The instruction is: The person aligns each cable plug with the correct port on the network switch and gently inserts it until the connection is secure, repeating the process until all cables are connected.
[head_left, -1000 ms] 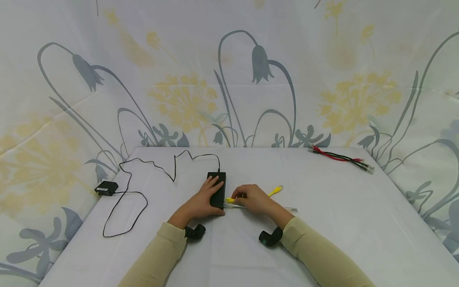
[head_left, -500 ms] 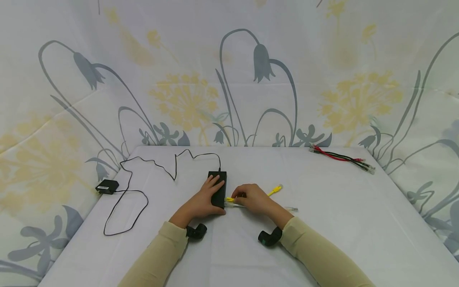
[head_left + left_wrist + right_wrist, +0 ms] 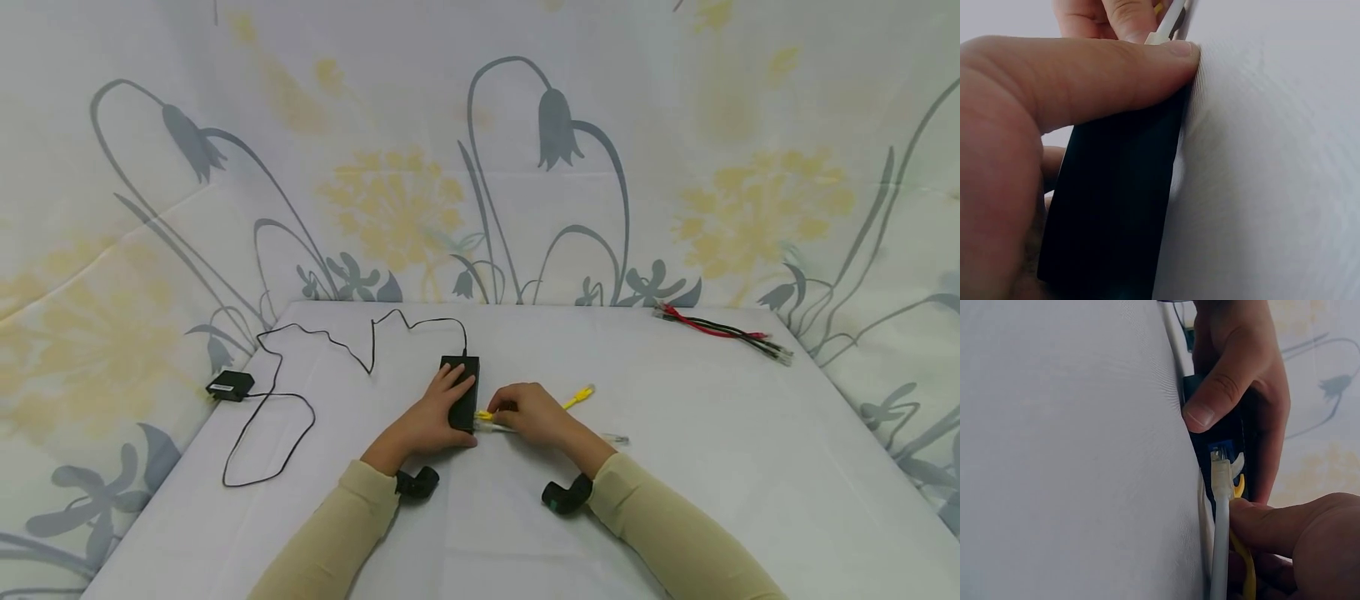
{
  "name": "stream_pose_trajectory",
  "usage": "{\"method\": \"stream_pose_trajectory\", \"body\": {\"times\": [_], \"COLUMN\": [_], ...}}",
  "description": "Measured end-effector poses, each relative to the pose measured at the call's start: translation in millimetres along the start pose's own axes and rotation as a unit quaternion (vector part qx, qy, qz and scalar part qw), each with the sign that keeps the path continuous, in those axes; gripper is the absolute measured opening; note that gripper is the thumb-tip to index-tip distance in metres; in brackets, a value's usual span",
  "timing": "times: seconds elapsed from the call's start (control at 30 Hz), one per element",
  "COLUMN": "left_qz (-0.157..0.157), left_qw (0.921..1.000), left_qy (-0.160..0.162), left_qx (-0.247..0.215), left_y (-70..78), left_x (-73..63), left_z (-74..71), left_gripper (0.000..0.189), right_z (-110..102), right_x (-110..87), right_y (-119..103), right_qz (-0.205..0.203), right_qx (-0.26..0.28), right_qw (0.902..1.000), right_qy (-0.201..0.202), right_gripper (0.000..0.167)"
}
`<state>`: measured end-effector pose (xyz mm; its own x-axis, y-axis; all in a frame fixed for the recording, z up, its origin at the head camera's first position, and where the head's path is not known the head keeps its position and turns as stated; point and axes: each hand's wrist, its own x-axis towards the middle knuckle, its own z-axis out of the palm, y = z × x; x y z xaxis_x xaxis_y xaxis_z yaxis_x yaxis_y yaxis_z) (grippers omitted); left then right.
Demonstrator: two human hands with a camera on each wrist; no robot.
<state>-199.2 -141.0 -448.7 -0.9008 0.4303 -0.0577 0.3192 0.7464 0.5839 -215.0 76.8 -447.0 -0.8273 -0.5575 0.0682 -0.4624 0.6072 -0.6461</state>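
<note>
My left hand (image 3: 427, 417) lies over a black network switch (image 3: 468, 398), fingers spread on its top and thumb at its near end. In the right wrist view a blue port (image 3: 1225, 447) shows in the switch's side. My right hand (image 3: 528, 414) is just right of the switch and pinches a yellow network cable (image 3: 1249, 569) close behind its plug. The cable's other end sticks out beyond the hand. Beside it runs a white network cable (image 3: 1219, 550), its clear plug (image 3: 1221, 478) right at the port. The yellow plug's tip is partly hidden behind the white one.
A thin black cord (image 3: 372, 337) winds from the switch's far end to a black power adapter (image 3: 230, 385) at the table's left edge. Several red and black network cables (image 3: 723, 329) lie at the back right. A flowered cloth (image 3: 375, 200) hangs behind the white table (image 3: 712, 467).
The head view has shifted a little, so the whole scene sits slightly further right. Both hands keep their hold, and the yellow plug stays close against the switch's side.
</note>
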Motion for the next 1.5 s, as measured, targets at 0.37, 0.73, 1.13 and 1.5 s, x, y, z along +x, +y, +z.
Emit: {"method": "stream_pose_trajectory", "body": {"times": [0.37, 0.73, 1.13, 1.5], "left_qz": [0.0, 0.005, 0.009, 0.009], "left_qw": [1.0, 1.0, 0.9999, 0.9999], "left_qy": [-0.004, -0.001, -0.005, -0.002], "left_qx": [-0.004, -0.008, -0.008, -0.009], "left_y": [1.0, 0.2, -5.6, -5.8], "left_x": [0.7, 0.5, 1.1, 0.0], "left_z": [-0.1, -0.9, 1.1, 1.1], "left_gripper": [0.097, 0.097, 0.097, 0.097], "right_z": [-0.1, -3.7, -6.6, -13.6], "right_x": [1.1, -1.1, -4.3, -7.9], "right_y": [1.1, -3.9, -3.9, 3.4], "right_qz": [-0.008, 0.001, 0.003, -0.01], "right_qx": [-0.003, -0.019, -0.04, -0.041], "right_qw": [1.0, 0.9997, 0.999, 0.999], "right_qy": [-0.003, -0.014, -0.018, -0.013], "right_gripper": [0.01, 0.012, 0.013, 0.011]}}
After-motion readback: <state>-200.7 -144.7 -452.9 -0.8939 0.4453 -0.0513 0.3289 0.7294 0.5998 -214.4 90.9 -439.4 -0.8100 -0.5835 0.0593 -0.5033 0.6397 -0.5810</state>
